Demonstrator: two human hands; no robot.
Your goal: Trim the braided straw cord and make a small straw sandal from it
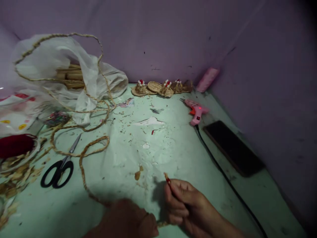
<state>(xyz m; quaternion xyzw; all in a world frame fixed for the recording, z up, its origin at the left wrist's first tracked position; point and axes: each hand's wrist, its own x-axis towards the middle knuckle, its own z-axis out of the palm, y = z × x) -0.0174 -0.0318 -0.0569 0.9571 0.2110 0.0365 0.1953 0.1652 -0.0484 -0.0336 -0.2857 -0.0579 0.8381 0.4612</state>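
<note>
A braided straw rope (83, 168) loops over the left side of the table and runs down into my left hand (128, 219), which is closed on it near the bottom edge. My right hand (184, 205), just to the right, pinches the rope's end (166, 178), where a bit of red shows below frayed fibres. A short stretch of rope shows between the two hands. Blur and shadow hide the fingertips of my left hand.
Black-handled scissors (59, 172) lie at left, near red yarn (16, 145) and a white plastic bag (86, 72). Small woven slippers (156, 88) sit by the wall. At right are a pink glue gun (196, 112), its black cord (223, 172) and a phone (232, 147).
</note>
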